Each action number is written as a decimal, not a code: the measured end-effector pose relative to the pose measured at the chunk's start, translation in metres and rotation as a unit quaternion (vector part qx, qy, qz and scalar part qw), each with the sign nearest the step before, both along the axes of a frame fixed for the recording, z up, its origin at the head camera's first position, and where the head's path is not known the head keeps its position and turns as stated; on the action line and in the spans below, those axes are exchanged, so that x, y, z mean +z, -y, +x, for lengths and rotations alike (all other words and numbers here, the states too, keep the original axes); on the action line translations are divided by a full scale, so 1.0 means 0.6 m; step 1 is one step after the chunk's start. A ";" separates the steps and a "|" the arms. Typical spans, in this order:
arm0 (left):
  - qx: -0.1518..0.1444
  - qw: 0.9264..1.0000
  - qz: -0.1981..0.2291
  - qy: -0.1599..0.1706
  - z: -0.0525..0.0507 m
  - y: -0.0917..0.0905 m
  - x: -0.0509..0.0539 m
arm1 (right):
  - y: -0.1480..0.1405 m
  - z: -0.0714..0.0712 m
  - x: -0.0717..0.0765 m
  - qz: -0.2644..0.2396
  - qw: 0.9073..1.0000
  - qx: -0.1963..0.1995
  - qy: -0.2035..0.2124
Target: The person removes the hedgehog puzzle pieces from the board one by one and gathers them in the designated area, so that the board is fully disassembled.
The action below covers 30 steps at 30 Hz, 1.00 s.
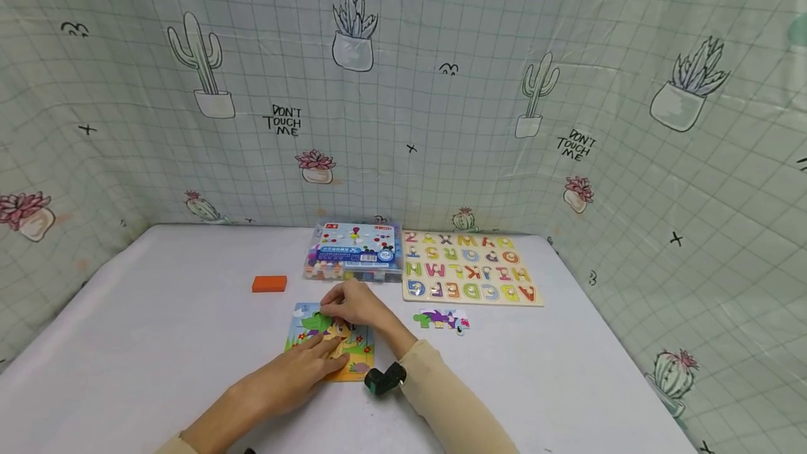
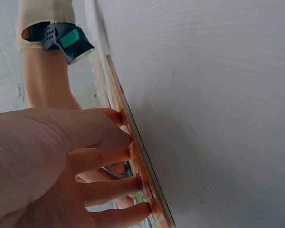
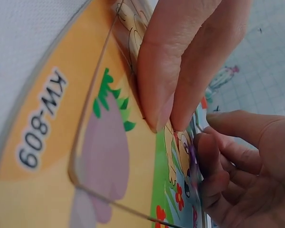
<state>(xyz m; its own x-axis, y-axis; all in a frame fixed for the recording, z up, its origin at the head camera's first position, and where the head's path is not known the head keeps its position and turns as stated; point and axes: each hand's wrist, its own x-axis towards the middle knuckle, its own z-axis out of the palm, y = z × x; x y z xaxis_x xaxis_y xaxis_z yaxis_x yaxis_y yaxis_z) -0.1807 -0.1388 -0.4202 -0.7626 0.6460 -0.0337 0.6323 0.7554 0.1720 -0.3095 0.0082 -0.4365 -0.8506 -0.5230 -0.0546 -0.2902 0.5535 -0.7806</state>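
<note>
Left hand, fingers extended, rests on cartoon jigsaw puzzle; right hand touches upper part, possibly pinching; cannot tell.

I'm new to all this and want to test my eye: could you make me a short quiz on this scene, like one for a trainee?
1. Fill in the blank: in the right wrist view, the code printed on the picture puzzle reads ____.

2. True or false: the person's left hand is resting on the alphabet board.

3. Multiple choice: in the head view, what colour is the small block to the left of the plastic box?
A) Blue
B) Orange
C) White

Key:
1. KW-809.
2. False; it rests on the picture puzzle.
3. B.
</note>
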 end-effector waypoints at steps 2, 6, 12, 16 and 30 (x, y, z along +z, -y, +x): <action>0.003 1.000 -0.001 0.003 0.000 0.000 0.001 | 0.000 0.001 0.003 -0.003 1.000 -0.002 0.005; 0.007 1.000 -0.002 0.009 -0.002 -0.001 0.001 | -0.001 0.001 0.007 -0.008 1.000 -0.009 0.024; 0.005 1.000 0.001 0.006 0.000 -0.001 0.001 | -0.001 -0.001 0.006 -0.025 0.999 -0.007 0.048; 0.003 1.000 0.000 0.006 0.000 0.000 0.000 | 0.001 0.003 0.003 -0.039 0.998 -0.008 0.057; -0.004 1.000 -0.004 -0.001 0.000 0.002 0.000 | 0.003 0.007 -0.003 -0.057 0.996 -0.004 0.061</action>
